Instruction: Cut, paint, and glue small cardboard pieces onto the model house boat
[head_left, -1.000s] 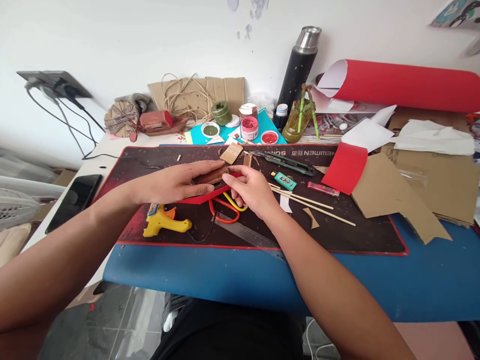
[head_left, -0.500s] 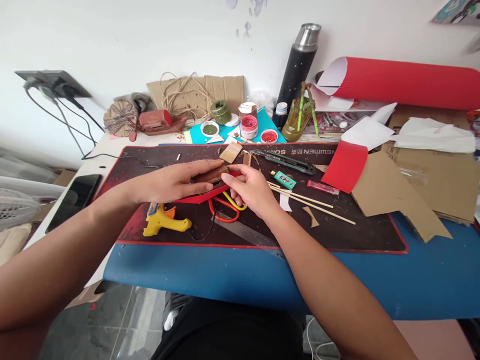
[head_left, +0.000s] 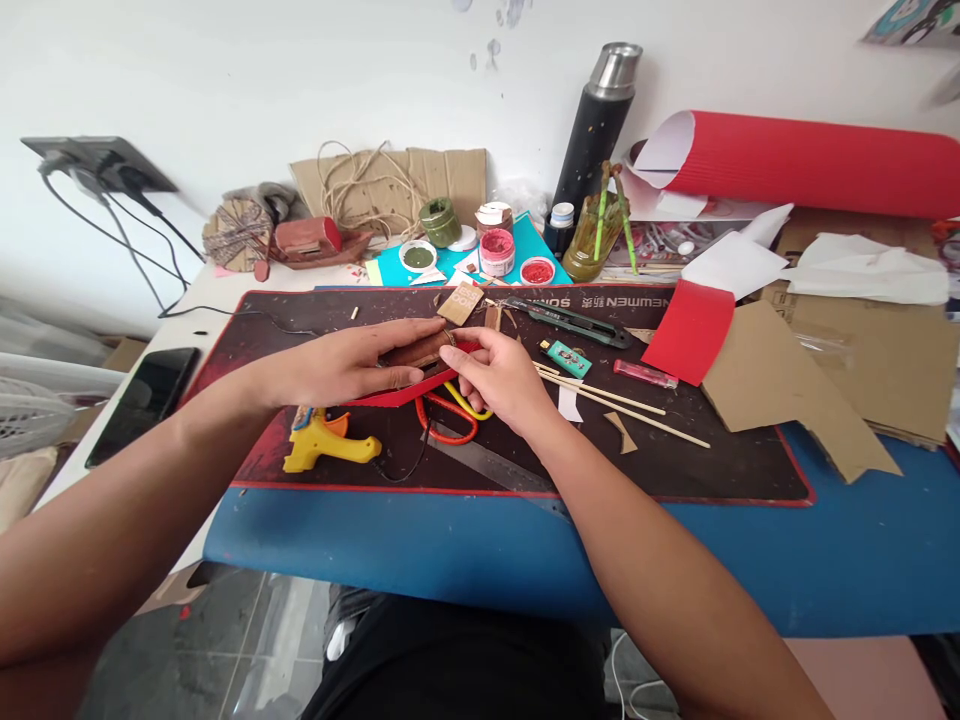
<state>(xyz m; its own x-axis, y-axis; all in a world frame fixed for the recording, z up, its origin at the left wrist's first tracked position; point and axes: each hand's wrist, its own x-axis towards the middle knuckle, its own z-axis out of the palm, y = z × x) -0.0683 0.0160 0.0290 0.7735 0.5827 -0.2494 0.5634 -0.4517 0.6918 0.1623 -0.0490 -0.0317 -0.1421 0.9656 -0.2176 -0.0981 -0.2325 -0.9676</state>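
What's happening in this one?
A person is holding a brown and red piece in both hands over a dark mat. The left hand spans it, thumb on the near side and fingers on the far side; the right hand has its right end. Much of the piece is hidden by the hands. A yellow glue gun lies nearer the person, to the left, and a green cutter lies farther off, to the right.
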